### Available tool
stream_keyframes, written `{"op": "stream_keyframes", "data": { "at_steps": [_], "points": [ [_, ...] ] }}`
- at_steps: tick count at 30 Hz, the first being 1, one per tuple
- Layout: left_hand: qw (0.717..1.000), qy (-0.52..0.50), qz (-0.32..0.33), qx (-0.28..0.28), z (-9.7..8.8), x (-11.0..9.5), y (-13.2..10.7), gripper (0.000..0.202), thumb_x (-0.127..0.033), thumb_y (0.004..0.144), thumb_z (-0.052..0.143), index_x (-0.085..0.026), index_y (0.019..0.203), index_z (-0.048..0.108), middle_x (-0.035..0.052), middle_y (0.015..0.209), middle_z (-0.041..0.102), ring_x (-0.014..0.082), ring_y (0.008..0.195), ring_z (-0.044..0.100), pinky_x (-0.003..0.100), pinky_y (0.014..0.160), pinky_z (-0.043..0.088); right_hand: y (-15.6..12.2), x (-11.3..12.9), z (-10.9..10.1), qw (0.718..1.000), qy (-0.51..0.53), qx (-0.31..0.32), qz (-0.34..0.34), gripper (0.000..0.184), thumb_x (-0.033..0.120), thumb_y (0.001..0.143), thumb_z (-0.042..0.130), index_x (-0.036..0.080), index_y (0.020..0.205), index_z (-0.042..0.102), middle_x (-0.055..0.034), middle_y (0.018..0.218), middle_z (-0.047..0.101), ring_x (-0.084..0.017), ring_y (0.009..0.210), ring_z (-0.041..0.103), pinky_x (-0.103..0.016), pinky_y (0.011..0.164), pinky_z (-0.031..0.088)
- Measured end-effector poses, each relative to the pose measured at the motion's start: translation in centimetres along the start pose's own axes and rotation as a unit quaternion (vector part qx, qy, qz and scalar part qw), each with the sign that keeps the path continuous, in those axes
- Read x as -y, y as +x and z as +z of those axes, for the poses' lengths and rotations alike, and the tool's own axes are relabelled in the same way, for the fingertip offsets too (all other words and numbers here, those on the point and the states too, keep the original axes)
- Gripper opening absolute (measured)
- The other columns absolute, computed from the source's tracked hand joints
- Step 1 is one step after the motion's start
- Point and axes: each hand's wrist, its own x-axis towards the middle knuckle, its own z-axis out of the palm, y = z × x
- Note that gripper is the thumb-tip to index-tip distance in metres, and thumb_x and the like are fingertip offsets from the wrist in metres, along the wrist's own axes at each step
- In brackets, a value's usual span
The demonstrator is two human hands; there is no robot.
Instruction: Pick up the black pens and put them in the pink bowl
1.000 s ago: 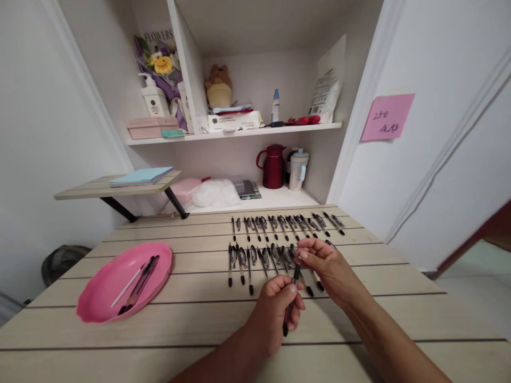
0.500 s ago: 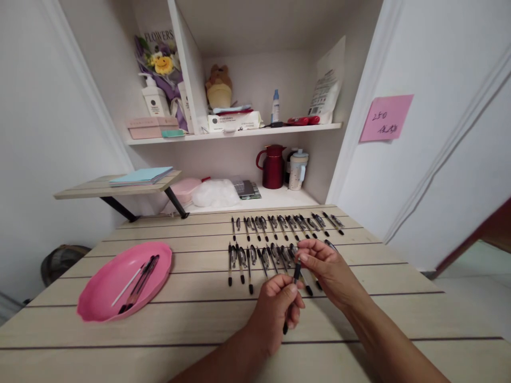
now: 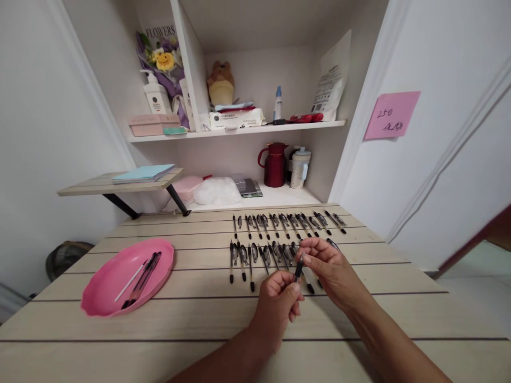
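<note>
A black pen (image 3: 298, 270) is held aslant between my two hands over the front of the table. My left hand (image 3: 273, 306) is closed around its barrel, hiding the lower part. Thumb and fingers of my right hand (image 3: 329, 268) pinch the small tip at the pen's upper end. Just beyond, uncapped pens and loose black caps lie in two rows, a far row (image 3: 284, 226) and a near row (image 3: 251, 260); my hands cover part of the near one. At the left, a pink scalloped tray (image 3: 96, 284) holds black pens (image 3: 147, 279) and a thin white stick (image 3: 130, 282).
A small raised shelf (image 3: 80, 185) with blue paper (image 3: 146, 173) stands at the table's back left. Behind the table are a dark red jug (image 3: 274, 166), a pale cup (image 3: 299, 169) and a white plastic bag (image 3: 217, 191). A pink note (image 3: 392, 114) is on the right wall.
Both hands keep their hold on the pen. Its lower end, visible beneath my left hand before, is now hidden. The whole view has shifted slightly.
</note>
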Motion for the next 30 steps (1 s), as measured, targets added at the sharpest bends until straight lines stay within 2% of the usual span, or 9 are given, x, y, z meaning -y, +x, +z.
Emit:
{"op": "stream_keyframes", "data": {
  "at_steps": [8, 13, 17, 21, 23, 26, 27, 30],
  "points": [
    [1.0, 0.015, 0.014, -0.006, 0.19, -0.01, -0.16, 0.021, -0.031, 0.068, 0.06, -0.014, 0.078, 0.053, -0.0031, 0.057, 0.053, 0.0024, 0.036, 0.039, 0.015, 0.034, 0.023, -0.11, -0.18, 0.12, 0.999, -0.039, 0.006, -0.002, 0.034, 0.033, 0.058, 0.075, 0.024, 0.087, 0.06, 0.0001, 0.071, 0.059, -0.016, 0.073, 0.056, -0.029, 0.069, 0.044],
    [1.0, 0.011, 0.012, -0.005, 0.08, -0.21, -0.15, 0.023, -0.032, 0.068, 0.061, -0.013, 0.079, 0.054, -0.0024, 0.057, 0.053, 0.0026, 0.038, 0.04, 0.015, 0.035, 0.024, -0.39, 0.1, -0.02, 0.998, -0.041, 0.048, 0.023, 0.037, 0.044, 0.069, 0.064, 0.021, 0.098, 0.064, -0.0082, 0.098, 0.063, -0.021, 0.094, 0.054, -0.034, 0.083, 0.04],
    [1.0, 0.012, 0.011, 0.001, 0.01, -0.2, -0.1, 0.024, -0.034, 0.068, 0.061, -0.013, 0.079, 0.054, -0.0023, 0.057, 0.054, 0.0029, 0.037, 0.04, 0.016, 0.035, 0.024, -0.29, 0.07, -0.1, 0.997, -0.06, 0.032, 0.021, 0.027, 0.042, 0.067, 0.066, 0.019, 0.082, 0.068, -0.0066, 0.085, 0.065, -0.02, 0.083, 0.055, -0.031, 0.077, 0.041],
    [1.0, 0.011, 0.012, 0.004, 0.1, -0.24, -0.13, 0.025, -0.034, 0.068, 0.061, -0.013, 0.079, 0.054, -0.0022, 0.056, 0.054, 0.0031, 0.036, 0.039, 0.017, 0.035, 0.023, -0.12, -0.01, -0.11, 0.996, -0.087, 0.024, -0.004, 0.021, 0.04, 0.064, 0.069, 0.02, 0.068, 0.066, -0.0032, 0.075, 0.063, -0.017, 0.074, 0.054, -0.029, 0.071, 0.041],
    [1.0, 0.011, 0.01, 0.004, 0.15, -0.33, -0.17, 0.025, -0.034, 0.067, 0.062, -0.014, 0.079, 0.054, -0.0024, 0.056, 0.054, 0.0031, 0.036, 0.039, 0.017, 0.035, 0.023, -0.14, 0.0, -0.1, 0.997, -0.072, 0.036, 0.004, 0.022, 0.041, 0.063, 0.069, 0.02, 0.072, 0.065, -0.0036, 0.078, 0.063, -0.018, 0.077, 0.055, -0.03, 0.073, 0.042],
    [1.0, 0.01, 0.011, 0.004, 0.17, -0.41, -0.19, 0.024, -0.034, 0.067, 0.062, -0.014, 0.078, 0.054, -0.0026, 0.056, 0.054, 0.0029, 0.037, 0.039, 0.016, 0.035, 0.023, -0.2, -0.05, -0.15, 0.997, -0.032, 0.061, 0.038, 0.029, 0.042, 0.066, 0.067, 0.021, 0.087, 0.066, -0.0063, 0.093, 0.064, -0.02, 0.089, 0.056, -0.032, 0.08, 0.041],
    [1.0, 0.009, 0.011, 0.004, 0.16, -0.4, -0.19, 0.024, -0.034, 0.067, 0.062, -0.014, 0.078, 0.054, -0.0026, 0.057, 0.054, 0.0028, 0.037, 0.039, 0.016, 0.035, 0.023, -0.2, -0.1, -0.18, 0.997, -0.029, 0.064, 0.039, 0.028, 0.041, 0.067, 0.067, 0.021, 0.087, 0.066, -0.0065, 0.094, 0.064, -0.02, 0.09, 0.055, -0.033, 0.082, 0.041],
    [1.0, 0.01, 0.009, 0.005, 0.09, -0.3, -0.13, 0.024, -0.034, 0.067, 0.062, -0.014, 0.078, 0.054, -0.0024, 0.057, 0.054, 0.0028, 0.037, 0.04, 0.016, 0.035, 0.023, -0.1, -0.23, -0.3, 0.997, -0.052, 0.058, 0.013, 0.02, 0.037, 0.063, 0.07, 0.02, 0.071, 0.064, -0.0042, 0.082, 0.064, -0.018, 0.083, 0.055, -0.031, 0.079, 0.04]
  ]
}}
